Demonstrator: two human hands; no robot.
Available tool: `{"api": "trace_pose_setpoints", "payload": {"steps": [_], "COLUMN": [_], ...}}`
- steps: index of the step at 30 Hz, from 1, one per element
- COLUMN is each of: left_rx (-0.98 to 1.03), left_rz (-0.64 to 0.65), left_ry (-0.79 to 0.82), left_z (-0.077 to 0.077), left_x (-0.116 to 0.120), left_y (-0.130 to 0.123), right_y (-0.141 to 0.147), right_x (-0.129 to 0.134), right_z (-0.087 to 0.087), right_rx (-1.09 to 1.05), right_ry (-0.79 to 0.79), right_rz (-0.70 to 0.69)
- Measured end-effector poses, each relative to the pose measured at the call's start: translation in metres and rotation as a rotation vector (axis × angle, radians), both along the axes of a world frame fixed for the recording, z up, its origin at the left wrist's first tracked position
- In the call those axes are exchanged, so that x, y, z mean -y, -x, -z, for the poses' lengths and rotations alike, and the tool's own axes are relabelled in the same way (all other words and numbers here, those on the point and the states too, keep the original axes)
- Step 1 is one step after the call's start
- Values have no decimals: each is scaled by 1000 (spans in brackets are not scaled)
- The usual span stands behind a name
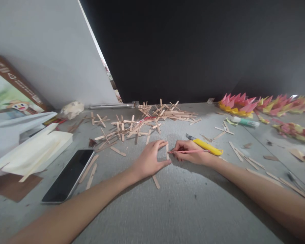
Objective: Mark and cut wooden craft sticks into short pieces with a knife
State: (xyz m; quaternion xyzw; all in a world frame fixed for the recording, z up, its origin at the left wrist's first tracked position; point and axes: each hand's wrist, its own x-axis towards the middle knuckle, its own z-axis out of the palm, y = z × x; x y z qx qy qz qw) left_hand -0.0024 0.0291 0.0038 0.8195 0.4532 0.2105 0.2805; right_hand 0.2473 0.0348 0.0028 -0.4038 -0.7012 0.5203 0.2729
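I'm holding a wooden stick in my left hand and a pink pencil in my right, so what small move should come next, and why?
Probably draw a short mark on the wooden stick: your left hand steadies it between thumb and fingers, and your right hand has the pink pencil with its tip at the stick's edge.

Black panel (193,51) behind grey tabletop (173,217)
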Motion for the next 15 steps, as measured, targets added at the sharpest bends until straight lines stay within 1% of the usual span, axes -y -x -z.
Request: {"api": "trace_pose_setpoints", "payload": {"steps": [4,6,7,9,12,14,15], "left_rx": [6,13,18,26,31,25,20], "left_rz": [-5,-2,0,4,3,-1,1], "left_ry": [-2,-9,-12,-16,-35,-43,-44], "left_z": [-1,-1,-1,0,2,3,3], "left_x": [1,1,1,1,1,1,0], "left_y": [-1,0,0,0,1,1,1], "right_y": [1,0,-1,-3,-3,1,4], "right_x": [2,4,5,7,8,7,8], "right_z": [0,1,2,4,7,1,-6], "right_rx": [21,60,92,152,225,275,280], "right_ry": [-13,-84,-151,-338,-607,-729,-767], "right_rz": [6,21,24,11,-83,-105,-92]}}
